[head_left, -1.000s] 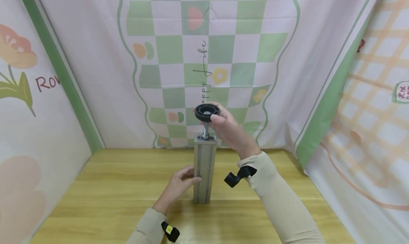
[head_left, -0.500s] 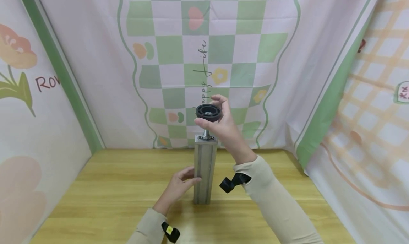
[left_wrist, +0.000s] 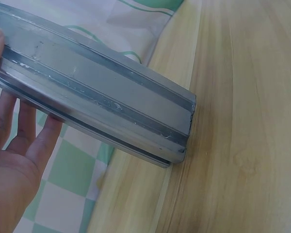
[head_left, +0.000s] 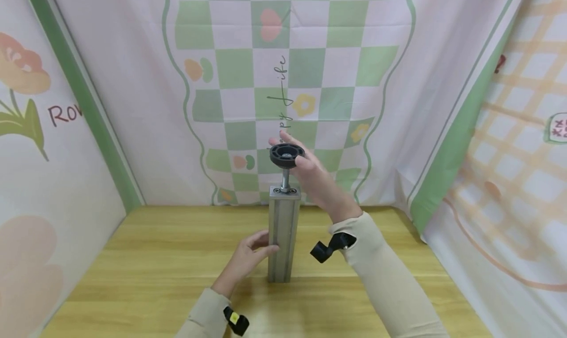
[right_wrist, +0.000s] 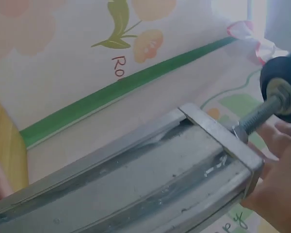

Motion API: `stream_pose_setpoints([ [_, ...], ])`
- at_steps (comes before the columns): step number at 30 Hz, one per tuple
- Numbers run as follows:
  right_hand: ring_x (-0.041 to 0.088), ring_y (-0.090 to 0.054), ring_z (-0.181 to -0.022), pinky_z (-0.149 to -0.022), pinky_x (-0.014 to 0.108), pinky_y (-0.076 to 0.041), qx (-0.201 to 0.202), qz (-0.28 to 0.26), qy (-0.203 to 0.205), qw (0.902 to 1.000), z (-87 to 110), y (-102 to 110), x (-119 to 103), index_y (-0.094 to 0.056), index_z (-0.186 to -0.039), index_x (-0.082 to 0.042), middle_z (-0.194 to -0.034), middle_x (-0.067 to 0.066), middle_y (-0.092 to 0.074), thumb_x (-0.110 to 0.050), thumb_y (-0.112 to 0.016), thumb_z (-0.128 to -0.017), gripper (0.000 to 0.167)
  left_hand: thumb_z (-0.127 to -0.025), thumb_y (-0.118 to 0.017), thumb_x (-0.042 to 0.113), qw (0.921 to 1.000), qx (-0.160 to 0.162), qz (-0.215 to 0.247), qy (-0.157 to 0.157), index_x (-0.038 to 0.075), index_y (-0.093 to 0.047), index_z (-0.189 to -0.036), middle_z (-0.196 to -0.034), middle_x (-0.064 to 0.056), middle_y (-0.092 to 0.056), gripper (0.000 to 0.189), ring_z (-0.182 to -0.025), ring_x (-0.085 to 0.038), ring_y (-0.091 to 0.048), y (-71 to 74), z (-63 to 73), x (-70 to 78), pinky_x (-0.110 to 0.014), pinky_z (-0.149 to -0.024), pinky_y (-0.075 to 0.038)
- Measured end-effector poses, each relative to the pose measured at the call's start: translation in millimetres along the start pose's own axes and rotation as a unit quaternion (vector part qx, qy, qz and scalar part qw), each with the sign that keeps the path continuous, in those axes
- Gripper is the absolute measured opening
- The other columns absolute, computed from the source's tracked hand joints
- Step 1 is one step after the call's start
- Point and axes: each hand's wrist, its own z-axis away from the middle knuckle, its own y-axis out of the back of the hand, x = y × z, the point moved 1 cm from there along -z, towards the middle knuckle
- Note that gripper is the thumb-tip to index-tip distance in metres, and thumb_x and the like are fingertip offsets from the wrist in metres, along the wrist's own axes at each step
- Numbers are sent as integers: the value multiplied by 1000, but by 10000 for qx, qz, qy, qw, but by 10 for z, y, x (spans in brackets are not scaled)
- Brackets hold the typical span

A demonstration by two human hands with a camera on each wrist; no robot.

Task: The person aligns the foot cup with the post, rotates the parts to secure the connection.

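A length of aluminium profile [head_left: 283, 237] stands upright on the wooden table, with a metal end plate [head_left: 285, 196] on top. From that plate rises a threaded rod [head_left: 285, 177] with a nut at its base, carrying a round black levelling foot [head_left: 278, 161]. My left hand [head_left: 247, 259] holds the profile low on its left side, thumb on the near face and fingers behind, as the left wrist view shows. At the foot is my right hand [head_left: 322, 186], thumb at its right edge and fingers reaching along the far side, partly hidden by the foot.
The wooden table [head_left: 177, 239] surrounds the profile. Right behind its far edge hangs a green and white checked cloth [head_left: 310, 67]. Printed cloths [head_left: 53, 180] also close off the left and right sides. Each wrist wears a black camera mount [head_left: 330, 247].
My right hand swung its thumb to the foot's near left side, then back to the right edge, with the fingers stretching out further behind. The left hand and the profile stayed put.
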Motion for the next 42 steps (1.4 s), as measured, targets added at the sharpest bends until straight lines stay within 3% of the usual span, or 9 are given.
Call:
stream_pose_setpoints([
  [8, 30, -22, -150, -119, 56, -16, -859, -816, -109, 9929, 4, 88, 46, -16, -159, -3, -159, 19, -31, -62, -58, -92, 99, -92, -72, 43, 10000, 23, -60, -11, 26, -65, -130, -118, 3, -68, 42, -118, -23, -58, 0, -8, -18, -49, -99, -48],
  [19, 32, -33, -145, -116, 52, -22, -704, -1172, -137, 9905, -17, 126, 88, -22, -154, 8, -151, 16, -45, -54, -69, -89, 102, -93, -72, 42, 10000, -12, 5, -27, 27, -65, -131, -119, 3, -68, 42, -118, -24, -58, 2, -25, -12, -49, -99, -48],
  [24, 31, -34, -143, -114, 46, -28, -518, -1134, -152, 9921, -24, 121, 92, -23, -152, 10, -150, 19, -46, -54, -74, -85, 106, -93, -72, 42, 10000, -11, -2, -18, 27, -64, -132, -119, 3, -68, 43, -118, -24, -58, 6, -22, -4, -49, -99, -48],
  [30, 28, -40, -135, -104, 37, -37, -184, -790, -58, 9967, -22, 77, 64, -43, -142, -3, -147, 22, -46, -54, -76, -83, 85, -93, -72, 41, 10000, -15, 5, -22, 27, -64, -133, -119, 3, -68, 43, -118, -24, -58, 7, -16, -3, -48, -99, -48],
  [35, 28, -43, -133, -109, 35, -33, 83, -505, 58, 9987, 1, 42, 45, -43, -134, -6, -146, 30, -43, -53, -78, -82, 79, -93, -73, 40, 10000, -19, 31, -56, 26, -64, -132, -119, 2, -68, 43, -117, -24, -58, 8, -16, -14, -48, -99, -49],
  [38, 26, -47, -129, -110, 33, -32, 448, -351, -13, 9984, 12, 14, 33, -41, -130, -7, -141, 27, -49, -53, -83, -77, 81, -93, -72, 40, 10000, -28, 53, -52, 25, -64, -132, -120, 2, -68, 43, -118, -24, -58, 9, -17, -21, -48, -99, -49],
  [42, 21, -54, -118, -101, 30, -40, 1040, -84, -216, 9943, 19, -22, 26, -41, -126, -10, -130, 15, -56, -52, -88, -71, 84, -93, -72, 40, 10000, -27, 59, -39, 26, -65, -131, -119, 2, -68, 42, -119, -24, -58, 7, -15, -23, -49, -99, -48],
])
